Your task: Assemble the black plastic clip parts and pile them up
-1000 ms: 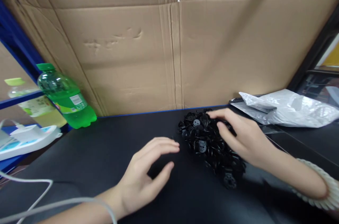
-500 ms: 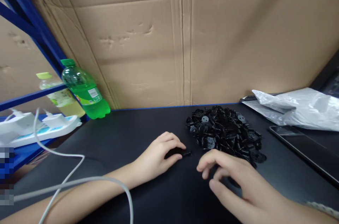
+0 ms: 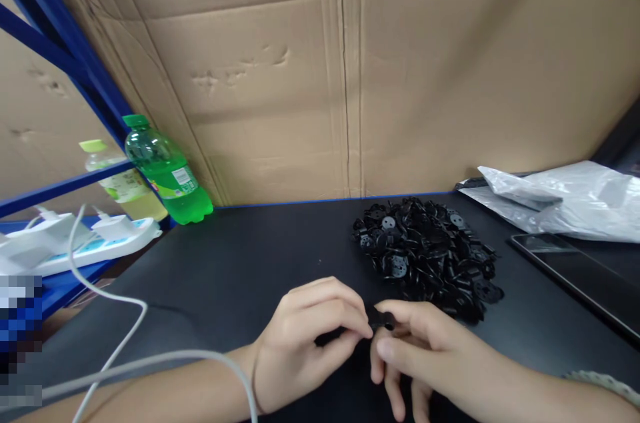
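A small black plastic part point(image 3: 381, 318) is between my two hands, just in front of the pile. My left hand point(image 3: 320, 333) pinches its left end between thumb and fingertips. At its right end, my right hand point(image 3: 417, 349) has its thumb and index finger closed round it, the other fingers hanging curled below. The heap of black plastic parts point(image 3: 430, 256), several with round perforated discs, lies on the black table point(image 3: 240, 263) just beyond my right hand.
Left: a green bottle point(image 3: 170, 176), a yellow-capped bottle point(image 3: 127, 186), a white power strip point(image 3: 100, 246) and a cable point(image 3: 165, 356) looping over my left forearm. Right: a dark flat device point(image 3: 575, 276) and a white plastic bag point(image 3: 590, 199). Cardboard point(image 3: 270, 103) stands behind.
My left hand has lifted the small part off the table and moved right and nearer to me. My right hand has closed onto the part's other end.
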Motion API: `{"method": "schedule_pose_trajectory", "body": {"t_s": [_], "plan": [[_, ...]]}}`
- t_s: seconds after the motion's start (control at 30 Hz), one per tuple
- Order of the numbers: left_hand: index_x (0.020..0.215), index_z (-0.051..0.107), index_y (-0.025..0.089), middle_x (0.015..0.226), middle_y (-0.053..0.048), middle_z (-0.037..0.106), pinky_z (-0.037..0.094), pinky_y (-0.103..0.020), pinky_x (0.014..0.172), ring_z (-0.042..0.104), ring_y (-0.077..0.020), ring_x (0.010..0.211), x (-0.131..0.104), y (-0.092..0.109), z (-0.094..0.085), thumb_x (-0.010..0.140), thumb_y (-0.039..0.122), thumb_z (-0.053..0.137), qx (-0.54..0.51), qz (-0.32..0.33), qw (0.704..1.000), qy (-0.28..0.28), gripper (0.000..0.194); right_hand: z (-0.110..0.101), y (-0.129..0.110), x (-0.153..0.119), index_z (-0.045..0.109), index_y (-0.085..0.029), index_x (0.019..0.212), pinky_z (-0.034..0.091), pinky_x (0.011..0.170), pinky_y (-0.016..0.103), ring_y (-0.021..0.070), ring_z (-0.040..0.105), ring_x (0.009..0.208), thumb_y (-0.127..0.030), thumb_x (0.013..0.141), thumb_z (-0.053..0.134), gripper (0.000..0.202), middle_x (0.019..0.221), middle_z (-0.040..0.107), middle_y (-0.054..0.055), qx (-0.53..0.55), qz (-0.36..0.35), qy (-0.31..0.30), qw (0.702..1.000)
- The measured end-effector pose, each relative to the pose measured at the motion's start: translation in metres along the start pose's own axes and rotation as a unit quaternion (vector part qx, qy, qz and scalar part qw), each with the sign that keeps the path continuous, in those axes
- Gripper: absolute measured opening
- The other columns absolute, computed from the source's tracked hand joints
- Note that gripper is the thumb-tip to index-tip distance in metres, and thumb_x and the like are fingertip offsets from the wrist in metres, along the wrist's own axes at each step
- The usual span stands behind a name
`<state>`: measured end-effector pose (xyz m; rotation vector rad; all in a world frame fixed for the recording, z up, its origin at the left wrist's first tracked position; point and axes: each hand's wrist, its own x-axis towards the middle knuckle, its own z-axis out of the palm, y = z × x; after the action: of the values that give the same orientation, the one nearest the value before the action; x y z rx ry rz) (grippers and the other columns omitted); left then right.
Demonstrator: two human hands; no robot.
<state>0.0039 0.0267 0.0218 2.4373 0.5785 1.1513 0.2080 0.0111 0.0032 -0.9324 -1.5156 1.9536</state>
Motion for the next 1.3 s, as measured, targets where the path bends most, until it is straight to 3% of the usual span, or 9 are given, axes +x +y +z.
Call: {"method": "schedule_pose_trajectory", "body": {"t_s": [0.17, 0.27, 0.33, 0.4, 0.57, 0.7, 0.9, 1.1, 1.3], "plan": [[0.094, 0.072, 0.016, 0.088, -0.008, 0.072, 0.055, -0.029, 0.075, 0.065, -0.0177, 0.079, -0.001, 0.003, 0.000, 0.086, -0.002, 0.060, -0.012, 0.007, 1.000, 0.003, 0.023, 0.000, -0.003, -0.004, 0.051, -0.017, 0.086, 0.045, 0.043, 0.015, 0.0095, 0.059, 0.056, -0.056, 0.092, 0.054, 0.040, 0.073, 0.060, 0.001, 0.098, 0.006, -0.026, 0.995], [0.106, 0.070, 0.018, 0.106, -0.010, 0.071, 0.057, -0.030, 0.083, 0.068, -0.0215, 0.098, -0.002, 0.004, 0.004, 0.079, 0.003, 0.073, -0.077, -0.084, 0.992, 0.058, 0.030, 0.000, 0.001, -0.003, 0.048, -0.018, 0.088, 0.041, 0.044, 0.016, 0.0083, 0.053, 0.052, -0.057, 0.088, 0.060, 0.041, 0.064, 0.055, -0.003, 0.129, 0.009, -0.047, 0.990], [0.107, 0.070, 0.017, 0.109, -0.010, 0.072, 0.058, -0.031, 0.088, 0.069, -0.0225, 0.102, -0.003, 0.004, 0.008, 0.077, 0.005, 0.078, -0.154, -0.147, 0.975, 0.061, 0.034, 0.001, 0.002, -0.001, 0.049, -0.018, 0.096, 0.040, 0.046, 0.017, 0.0081, 0.051, 0.052, -0.058, 0.087, 0.061, 0.043, 0.064, 0.055, -0.003, 0.143, 0.013, -0.060, 0.988], [0.103, 0.071, 0.016, 0.101, -0.008, 0.075, 0.057, -0.031, 0.089, 0.071, -0.0214, 0.097, -0.004, 0.003, 0.010, 0.076, 0.004, 0.079, -0.208, -0.168, 0.963, 0.043, 0.031, 0.001, 0.003, 0.000, 0.050, -0.017, 0.100, 0.039, 0.048, 0.018, 0.0081, 0.051, 0.053, -0.059, 0.087, 0.062, 0.045, 0.065, 0.055, -0.003, 0.154, 0.020, -0.068, 0.986], [0.098, 0.071, 0.015, 0.092, -0.009, 0.073, 0.056, -0.034, 0.083, 0.069, -0.0225, 0.089, -0.006, 0.001, 0.012, 0.077, 0.011, 0.081, -0.189, -0.131, 0.973, 0.034, 0.024, 0.000, 0.002, -0.001, 0.051, -0.016, 0.092, 0.038, 0.050, 0.019, 0.0081, 0.052, 0.055, -0.058, 0.087, 0.063, 0.045, 0.065, 0.057, -0.002, 0.158, 0.032, -0.073, 0.984], [0.094, 0.072, 0.013, 0.085, -0.009, 0.069, 0.054, -0.032, 0.074, 0.065, -0.0209, 0.080, -0.005, 0.003, 0.012, 0.073, 0.016, 0.085, -0.152, -0.094, 0.983, 0.044, 0.024, 0.000, 0.002, -0.001, 0.055, -0.014, 0.098, 0.050, 0.057, 0.024, 0.0132, 0.062, 0.069, -0.051, 0.091, 0.061, 0.038, 0.084, 0.058, 0.002, 0.133, -0.029, -0.043, 0.990], [0.095, 0.075, 0.011, 0.083, -0.008, 0.066, 0.053, -0.027, 0.066, 0.062, -0.0172, 0.072, -0.003, 0.010, 0.012, 0.071, 0.002, 0.079, -0.100, -0.111, 0.988, 0.027, 0.026, 0.003, 0.005, 0.001, 0.056, -0.015, 0.097, 0.053, 0.058, 0.024, 0.0140, 0.062, 0.072, -0.042, 0.091, 0.063, 0.028, 0.084, 0.053, 0.000, 0.029, -0.081, -0.059, 0.995], [0.100, 0.079, 0.010, 0.089, -0.013, 0.071, 0.057, -0.027, 0.063, 0.066, -0.0171, 0.068, -0.007, 0.010, 0.014, 0.073, 0.004, 0.080, -0.142, -0.121, 0.982, 0.018, 0.027, 0.003, 0.003, 0.002, 0.052, -0.016, 0.092, 0.048, 0.055, 0.021, 0.0087, 0.058, 0.056, -0.025, 0.089, 0.053, 0.010, 0.070, 0.058, -0.002, -0.029, -0.053, -0.056, 0.997], [0.100, 0.080, 0.010, 0.088, -0.015, 0.074, 0.057, -0.028, 0.062, 0.067, -0.0192, 0.069, -0.006, 0.012, 0.016, 0.073, 0.004, 0.079, -0.123, -0.108, 0.986, 0.011, 0.028, 0.006, -0.001, -0.001, 0.053, -0.015, 0.094, 0.051, 0.059, 0.024, 0.0115, 0.062, 0.064, -0.018, 0.081, 0.048, 0.015, 0.070, 0.059, -0.002, -0.007, -0.012, -0.078, 0.997]]}}
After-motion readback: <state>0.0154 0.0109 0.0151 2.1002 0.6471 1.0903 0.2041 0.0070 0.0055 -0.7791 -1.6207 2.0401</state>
